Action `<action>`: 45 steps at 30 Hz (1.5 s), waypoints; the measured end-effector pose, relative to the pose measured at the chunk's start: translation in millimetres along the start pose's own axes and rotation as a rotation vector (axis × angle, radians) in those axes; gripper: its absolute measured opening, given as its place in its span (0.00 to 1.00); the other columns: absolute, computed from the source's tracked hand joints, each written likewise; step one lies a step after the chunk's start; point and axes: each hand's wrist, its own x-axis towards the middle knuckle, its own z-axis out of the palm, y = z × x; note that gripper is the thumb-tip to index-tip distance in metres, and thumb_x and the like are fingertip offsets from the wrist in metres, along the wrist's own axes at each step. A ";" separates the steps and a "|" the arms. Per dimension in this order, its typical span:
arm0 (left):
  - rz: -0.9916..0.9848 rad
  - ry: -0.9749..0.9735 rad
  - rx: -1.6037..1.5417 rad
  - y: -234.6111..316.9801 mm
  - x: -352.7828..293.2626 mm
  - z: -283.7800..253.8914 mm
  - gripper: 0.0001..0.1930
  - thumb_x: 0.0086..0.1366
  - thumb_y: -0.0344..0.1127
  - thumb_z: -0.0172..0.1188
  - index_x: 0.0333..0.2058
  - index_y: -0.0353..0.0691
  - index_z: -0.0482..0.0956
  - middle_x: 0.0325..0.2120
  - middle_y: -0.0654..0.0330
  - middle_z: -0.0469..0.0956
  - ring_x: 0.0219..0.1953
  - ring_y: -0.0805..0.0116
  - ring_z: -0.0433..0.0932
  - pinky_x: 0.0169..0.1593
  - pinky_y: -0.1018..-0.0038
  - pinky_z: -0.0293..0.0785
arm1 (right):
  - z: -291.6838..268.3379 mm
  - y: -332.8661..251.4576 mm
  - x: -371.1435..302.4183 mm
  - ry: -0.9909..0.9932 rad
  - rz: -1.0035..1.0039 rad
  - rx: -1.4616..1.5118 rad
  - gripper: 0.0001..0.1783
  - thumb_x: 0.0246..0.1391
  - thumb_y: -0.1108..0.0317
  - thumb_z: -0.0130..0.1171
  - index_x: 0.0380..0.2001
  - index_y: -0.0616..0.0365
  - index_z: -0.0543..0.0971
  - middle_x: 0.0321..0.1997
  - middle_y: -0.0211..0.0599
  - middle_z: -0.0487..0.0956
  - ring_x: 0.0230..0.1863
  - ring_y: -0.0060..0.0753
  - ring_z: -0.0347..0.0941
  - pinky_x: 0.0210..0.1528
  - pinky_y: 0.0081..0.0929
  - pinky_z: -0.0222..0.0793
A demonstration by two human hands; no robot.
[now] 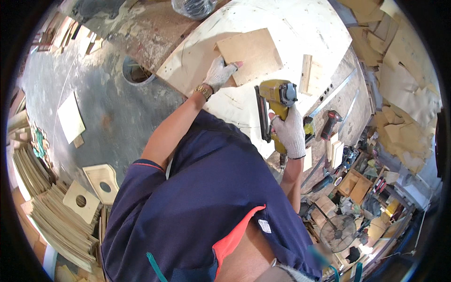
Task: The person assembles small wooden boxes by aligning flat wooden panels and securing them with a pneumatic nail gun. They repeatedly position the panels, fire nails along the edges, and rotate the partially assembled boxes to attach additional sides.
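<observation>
Just ahead and to the right of the left hand [219,74]: plywood panel [256,51], tilted over the white board [322,28]; gloved thumb on top, fingers partly hidden at the near edge, apparently pinching it. Right hand [290,131] wrapped round a yellow nail gun [278,91], clear of the panel, which lies ahead and leftward of that hand. Progress, as judged: panel in hand, nail gun not yet against it; fastenings cannot be told. Wooden strip [306,74], ahead of the right hand, lies apart from the panel.
</observation>
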 end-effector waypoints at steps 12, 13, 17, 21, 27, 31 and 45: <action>-0.105 0.001 -0.142 15.0 -41.2 1.6 0.15 0.75 0.43 0.68 0.45 0.35 0.82 0.36 0.65 0.82 0.37 0.75 0.77 0.43 0.74 0.75 | 111.4 176.1 33.5 0.372 0.061 -0.326 0.66 0.52 0.61 0.78 0.85 0.42 0.45 0.72 0.65 0.68 0.47 0.69 0.84 0.47 0.55 0.83; -0.041 -0.013 -0.097 18.0 -47.5 1.2 0.12 0.76 0.41 0.67 0.43 0.37 0.81 0.35 0.65 0.81 0.36 0.76 0.77 0.40 0.75 0.75 | 115.9 178.8 27.2 0.410 -0.013 -0.322 0.66 0.51 0.61 0.78 0.85 0.49 0.47 0.68 0.59 0.71 0.52 0.65 0.83 0.50 0.52 0.84; -0.071 0.078 -0.124 -0.2 -43.6 15.6 0.07 0.79 0.37 0.63 0.40 0.42 0.80 0.30 0.67 0.79 0.29 0.80 0.76 0.31 0.77 0.72 | 129.1 206.0 39.0 0.402 0.035 -0.123 0.64 0.53 0.57 0.77 0.84 0.46 0.49 0.67 0.56 0.74 0.50 0.64 0.83 0.49 0.55 0.82; -0.131 0.045 -0.252 15.9 26.6 57.5 0.07 0.80 0.39 0.61 0.42 0.43 0.80 0.34 0.66 0.82 0.33 0.70 0.81 0.33 0.70 0.77 | 127.6 202.9 36.9 0.458 -0.024 -0.069 0.61 0.53 0.57 0.76 0.83 0.47 0.51 0.65 0.55 0.75 0.48 0.65 0.83 0.49 0.55 0.82; -0.047 -0.231 -0.551 83.2 180.1 97.0 0.25 0.83 0.44 0.52 0.67 0.31 0.67 0.68 0.46 0.69 0.67 0.56 0.72 0.69 0.61 0.69 | 118.2 195.7 26.6 0.452 -0.027 -0.070 0.58 0.53 0.55 0.75 0.82 0.48 0.56 0.62 0.55 0.76 0.47 0.62 0.84 0.48 0.55 0.82; 0.441 -0.265 0.849 39.6 153.5 97.3 0.36 0.81 0.50 0.53 0.76 0.32 0.60 0.77 0.41 0.62 0.76 0.48 0.66 0.77 0.49 0.61 | 122.9 202.6 25.5 0.589 -0.089 0.042 0.46 0.60 0.43 0.70 0.75 0.52 0.67 0.65 0.55 0.76 0.51 0.61 0.84 0.51 0.51 0.82; 0.728 -0.117 1.622 -40.1 42.3 68.5 0.36 0.79 0.58 0.50 0.77 0.44 0.65 0.82 0.51 0.56 0.83 0.51 0.51 0.82 0.51 0.48 | 95.8 363.0 -28.7 1.491 0.839 0.164 0.45 0.49 0.50 0.79 0.66 0.59 0.73 0.61 0.56 0.76 0.62 0.63 0.75 0.65 0.52 0.74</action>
